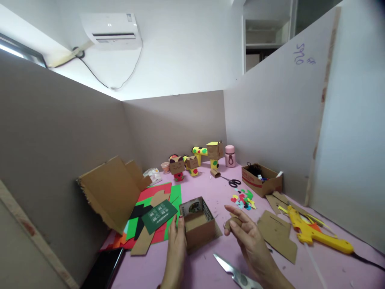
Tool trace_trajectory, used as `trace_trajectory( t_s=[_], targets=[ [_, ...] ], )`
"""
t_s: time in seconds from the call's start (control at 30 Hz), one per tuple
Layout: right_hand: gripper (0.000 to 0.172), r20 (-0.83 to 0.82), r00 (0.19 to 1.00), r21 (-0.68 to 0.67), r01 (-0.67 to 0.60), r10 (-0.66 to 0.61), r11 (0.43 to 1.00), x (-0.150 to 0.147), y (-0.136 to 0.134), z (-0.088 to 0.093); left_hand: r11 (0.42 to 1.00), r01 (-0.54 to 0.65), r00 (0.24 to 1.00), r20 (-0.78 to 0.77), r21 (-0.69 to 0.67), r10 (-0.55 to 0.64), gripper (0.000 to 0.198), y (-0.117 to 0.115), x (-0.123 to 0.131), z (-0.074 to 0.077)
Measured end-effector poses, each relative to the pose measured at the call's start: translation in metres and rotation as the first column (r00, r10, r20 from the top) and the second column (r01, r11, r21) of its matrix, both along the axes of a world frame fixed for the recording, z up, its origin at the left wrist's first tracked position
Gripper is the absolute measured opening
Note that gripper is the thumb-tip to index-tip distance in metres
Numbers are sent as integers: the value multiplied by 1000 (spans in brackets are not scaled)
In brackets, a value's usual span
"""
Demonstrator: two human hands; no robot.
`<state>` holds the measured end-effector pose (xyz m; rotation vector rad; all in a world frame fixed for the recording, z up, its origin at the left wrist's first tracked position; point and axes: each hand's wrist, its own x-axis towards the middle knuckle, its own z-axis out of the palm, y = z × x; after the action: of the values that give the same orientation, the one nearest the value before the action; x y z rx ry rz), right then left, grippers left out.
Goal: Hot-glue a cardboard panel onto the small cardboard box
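An open-topped cardboard box (200,237) with printed inner walls stands on the pink table in front of me. Against its left side rests my left hand (177,239), fingers extended upward and pressed on the wall. My right hand (248,237) is raised to the right of the box, apart from it. Its thumb and fingers pinch a small brown cardboard piece (236,220), partly hidden by the fingers. Between the hands, near the front, lies a metal scissor blade (224,263) with its tip toward the box.
A yellow glue gun (319,233) and flat cardboard (276,237) lie on the right. Paper cut-outs (245,199), black-handled scissors (234,182) and a supply box (261,182) sit farther back. Cardboard figures (177,166) stand behind. Coloured sheets, a green card (159,215) and a large cardboard piece (111,188) occupy the left.
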<state>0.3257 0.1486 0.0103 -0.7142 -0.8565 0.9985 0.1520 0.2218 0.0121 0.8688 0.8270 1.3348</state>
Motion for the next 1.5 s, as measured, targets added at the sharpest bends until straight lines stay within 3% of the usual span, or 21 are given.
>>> trace_trajectory(
  t_s=[0.1, 0.13, 0.2, 0.37, 0.47, 0.57, 0.73, 0.8, 0.9, 1.0, 1.1, 1.2, 1.37, 1.5],
  targets=[
    [39, 29, 1000, 9, -1, 1, 1000, -1, 0, -1, 958, -182, 946, -225, 222, 232, 26, -15, 2, 10],
    [38, 47, 999, 17, -1, 0, 1000, -2, -1, -1, 929, -159, 905, -327, 334, 272, 16, -23, 6, 14],
    [36, 90, 996, 30, -13, 11, 999, -6, -4, 2, 864, -6, 830, -479, 503, 284, 14, -40, 14, 20],
    [32, 244, 970, 23, -13, 7, 1000, -17, -14, 3, 856, 161, 861, -494, 490, 121, 17, -62, 34, 18],
    [32, 332, 943, 40, -51, 35, 998, -18, -15, 0, 785, 194, 816, -541, 589, 204, 27, -56, 32, 8],
    [30, 333, 943, 31, -19, 8, 999, -16, -14, -1, 709, 182, 768, -549, 681, 330, 23, -49, 23, 4],
    [34, 282, 942, -76, 209, -180, 975, -7, -7, -4, 831, -47, 771, -509, 554, 383, 31, -39, 7, 16],
    [38, 277, 932, -161, 284, -233, 945, -3, -1, -9, 846, -178, 785, -446, 502, 430, 32, -30, 3, 18],
    [43, 297, 930, -233, 290, -216, 928, -1, 7, -15, 857, -309, 794, -384, 413, 471, 37, -12, -3, 12],
    [48, 317, 933, -259, 258, -171, 931, -4, 10, -17, 890, -361, 830, -340, 278, 442, 40, 8, -11, -2],
    [52, 341, 928, -271, 250, -150, 929, -7, 10, -16, 887, -419, 847, -270, 193, 459, 41, 20, -20, -13],
    [54, 367, 917, -259, 264, -158, 929, -7, 11, -19, 898, -411, 867, -235, 157, 439, 38, 22, -21, -16],
    [57, 406, 904, -229, 245, -136, 942, -9, 16, -30, 966, -247, 922, -289, 79, 259, 39, 13, -7, -17],
    [59, 454, 886, -202, 203, -92, 958, -16, 15, -31, 985, -168, 938, -303, 32, 170, 40, 12, -1, -21]
  ],
)
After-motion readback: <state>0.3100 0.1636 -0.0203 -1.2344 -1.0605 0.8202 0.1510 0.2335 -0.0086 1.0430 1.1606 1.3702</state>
